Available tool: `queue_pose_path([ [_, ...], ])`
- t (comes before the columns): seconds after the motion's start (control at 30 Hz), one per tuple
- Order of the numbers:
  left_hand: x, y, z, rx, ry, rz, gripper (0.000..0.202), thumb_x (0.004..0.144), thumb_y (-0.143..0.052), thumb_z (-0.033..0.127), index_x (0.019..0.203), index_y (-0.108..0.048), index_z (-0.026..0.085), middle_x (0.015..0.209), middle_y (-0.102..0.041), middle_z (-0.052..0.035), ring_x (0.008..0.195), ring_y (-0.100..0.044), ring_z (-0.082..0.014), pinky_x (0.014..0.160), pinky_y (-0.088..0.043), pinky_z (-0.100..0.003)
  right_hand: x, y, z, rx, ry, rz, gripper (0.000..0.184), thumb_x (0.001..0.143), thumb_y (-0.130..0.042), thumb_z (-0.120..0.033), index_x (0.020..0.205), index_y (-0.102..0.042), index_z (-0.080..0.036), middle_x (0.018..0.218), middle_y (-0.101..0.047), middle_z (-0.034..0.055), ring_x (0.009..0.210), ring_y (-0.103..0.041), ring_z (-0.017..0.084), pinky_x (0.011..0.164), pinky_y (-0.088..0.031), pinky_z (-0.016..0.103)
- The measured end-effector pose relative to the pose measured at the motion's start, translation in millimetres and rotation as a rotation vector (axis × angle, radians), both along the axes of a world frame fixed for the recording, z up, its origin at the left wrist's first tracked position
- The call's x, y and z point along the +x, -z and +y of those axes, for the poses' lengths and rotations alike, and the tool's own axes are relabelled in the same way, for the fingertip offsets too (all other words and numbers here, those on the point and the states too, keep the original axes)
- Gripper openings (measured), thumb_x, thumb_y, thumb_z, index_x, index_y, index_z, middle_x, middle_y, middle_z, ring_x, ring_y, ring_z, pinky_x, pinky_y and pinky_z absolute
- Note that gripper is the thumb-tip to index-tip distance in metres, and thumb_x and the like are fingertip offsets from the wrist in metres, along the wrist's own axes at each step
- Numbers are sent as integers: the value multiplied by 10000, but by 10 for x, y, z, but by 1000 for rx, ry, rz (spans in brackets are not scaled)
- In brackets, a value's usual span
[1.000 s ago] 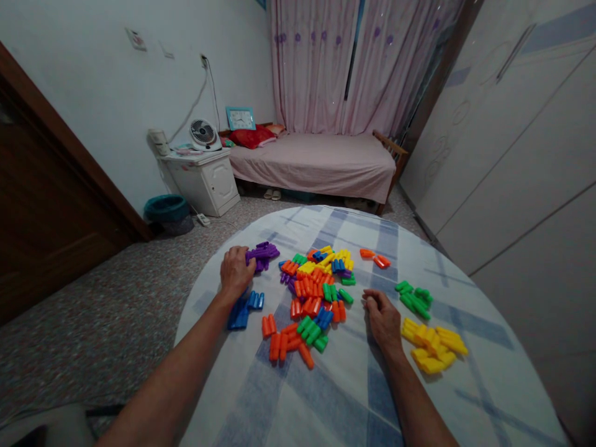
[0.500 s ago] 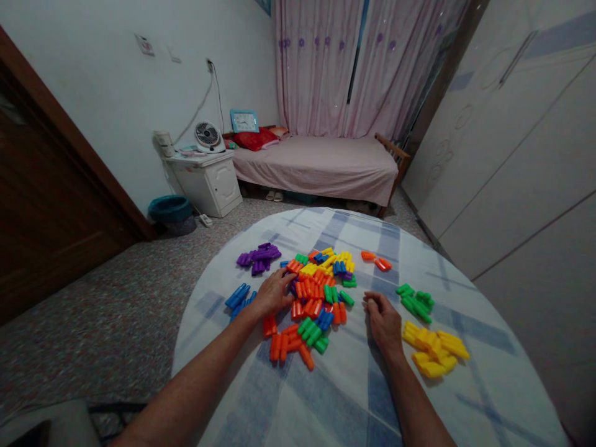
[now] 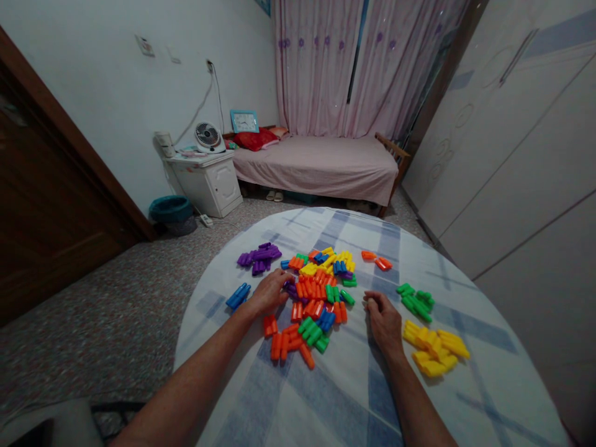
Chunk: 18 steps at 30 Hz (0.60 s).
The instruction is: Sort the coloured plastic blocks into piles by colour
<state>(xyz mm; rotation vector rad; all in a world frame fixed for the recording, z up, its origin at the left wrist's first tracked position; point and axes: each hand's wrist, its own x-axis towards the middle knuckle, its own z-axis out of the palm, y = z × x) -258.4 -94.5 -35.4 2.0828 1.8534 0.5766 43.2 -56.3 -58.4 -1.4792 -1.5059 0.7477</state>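
Observation:
Small plastic bullet-shaped pieces, several joined side by side, lie in a mixed pile (image 3: 316,285) of orange, yellow, green, blue and purple. At the pile's left edge my left hand (image 3: 270,293) has its fingertips closed on a purple plastic piece (image 3: 289,288); the fingers partly cover it. My right hand (image 3: 385,318) rests on the cloth right of the pile, its fingers curled together with nothing visible in them. Sorted groups lie around: purple pieces (image 3: 259,257), blue pieces (image 3: 238,297), green pieces (image 3: 416,302), yellow pieces (image 3: 435,349) and two orange pieces (image 3: 377,260).
Everything lies on a round table with a checked cloth (image 3: 326,410). Beyond it stand a bed (image 3: 321,160) and a white cabinet (image 3: 209,183) bearing a fan (image 3: 208,135). A waste bin (image 3: 172,214) is on the floor at left; a wardrobe (image 3: 507,155) lines the right.
My left hand has shifted slightly left, bringing the purple piece a little out from the pile's edge. My right hand stays where it was.

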Motion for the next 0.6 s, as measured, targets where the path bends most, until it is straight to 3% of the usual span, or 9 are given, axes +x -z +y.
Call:
queue_pose_path([
  [0.17,12,22,12,16,-55,11,310,712,-509,90,967,-641,207,1032,-589,-49,931,-584,-181,833,-451,-295,-8,-22,-15,3,-3,4,347,798,-437,-406,968,-640,-180,853,-691,65,742,-631,198,698,-457,310],
  [0.27,51,-4,26,7,-155,2,223,737,-490,110,887,-635,188,955,-616,-48,882,-598,-177,787,-453,-283,-12,-29,-18,10,2,-7,346,796,-436,-407,956,-644,-180,845,-690,64,745,-628,199,694,-454,308],
  [0.43,114,-54,89,-50,-328,-60,293,793,-551,256,1071,-604,182,928,-675,-42,843,-625,-171,716,-449,-257,-10,-23,-16,4,2,-1,357,796,-432,-412,961,-647,-180,843,-688,57,736,-627,194,691,-451,306],
  [0.6,147,-101,168,-146,-377,-24,320,731,-606,237,1046,-634,196,951,-692,-40,848,-635,-179,684,-440,-251,-17,-40,-26,19,5,-15,361,789,-432,-407,956,-653,-176,814,-682,55,737,-622,197,702,-450,311],
])
